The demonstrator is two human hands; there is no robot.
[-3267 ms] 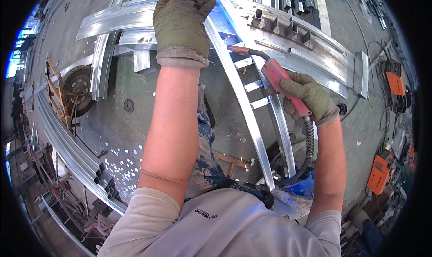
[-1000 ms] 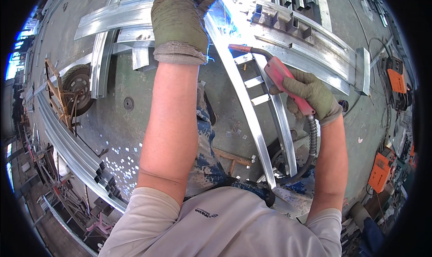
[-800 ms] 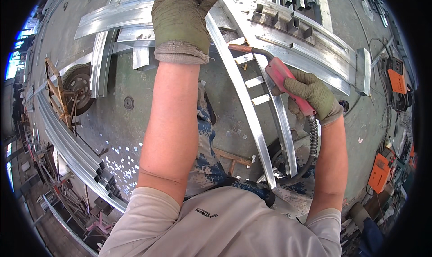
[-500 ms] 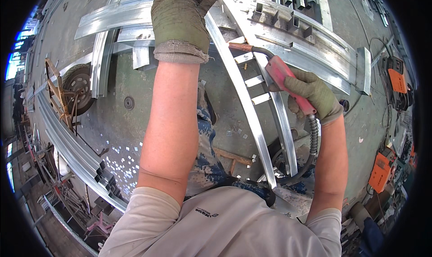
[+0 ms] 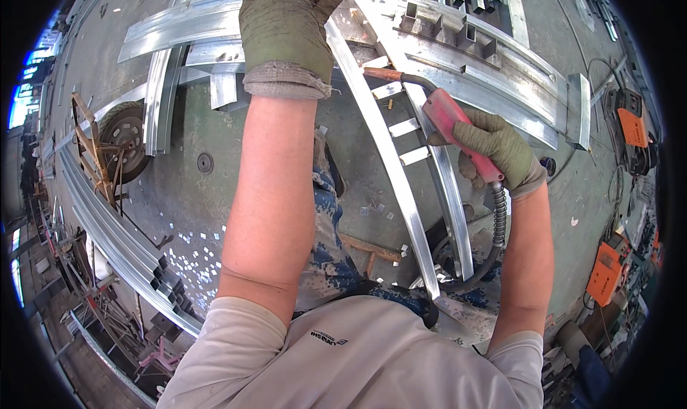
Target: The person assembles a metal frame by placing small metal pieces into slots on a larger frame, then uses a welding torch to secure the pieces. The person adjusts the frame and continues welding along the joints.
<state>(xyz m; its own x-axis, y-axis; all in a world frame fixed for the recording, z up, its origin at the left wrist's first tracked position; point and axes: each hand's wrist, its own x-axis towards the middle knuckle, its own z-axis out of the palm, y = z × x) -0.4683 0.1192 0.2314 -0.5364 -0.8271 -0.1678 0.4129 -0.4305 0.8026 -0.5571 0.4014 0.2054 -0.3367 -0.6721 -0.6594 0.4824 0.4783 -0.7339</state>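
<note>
My right hand (image 5: 494, 144), in a green work glove, is closed around the red handle of a welding torch (image 5: 445, 114). The torch's copper-coloured nozzle points left, over the upper part of a ladder-like metal frame (image 5: 390, 155) with two long rails and short crosspieces. From its handle, a spring-sleeved cable runs down toward my legs. My left hand (image 5: 283, 33), gloved too, reaches far forward beside the frame's left rail. Its fingers are bent and partly cut off by the top edge; what they grip is hidden. Tiny orange glints show by those fingers.
Galvanised channels (image 5: 494, 101) with short square-tube stubs lie across the far side. More long profiles (image 5: 118, 241) are stacked at left, near a wheeled cart (image 5: 122, 144). Small metal offcuts (image 5: 193, 255) litter the floor. Orange machines (image 5: 605, 273) and cables stand at right.
Small orange glints now show near my left fingers and the frame's top. Both hands and the torch stay almost in place.
</note>
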